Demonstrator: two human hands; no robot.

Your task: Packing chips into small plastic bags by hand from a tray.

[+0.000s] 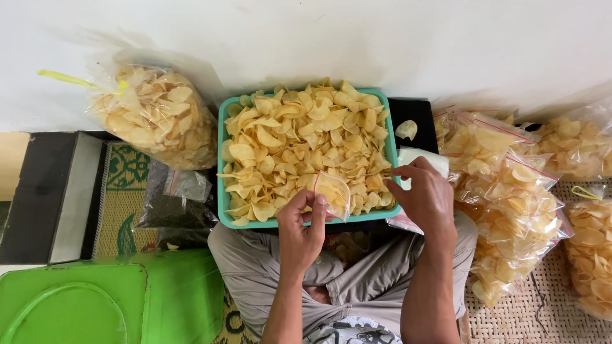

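Pinching small clear plastic zip bag at its rim, left hand over teal plastic tray of pale yellow chips | right hand curled beside, grip unclear | bag likely light, limp, slippery; chips brittle

The person's left hand and right hand are bare, with no gloves, rings, watch or bracelet visible, and both forearms are uncovered to the lower edge of the view, so no sleeve shows. The legs are covered by grey-beige trousers of thin woven cloth, creased and loosely folded across the lap. At the bottom edge, between the forearms, a patch of white fabric with a dark printed pattern is visible; its garment cannot be identified.
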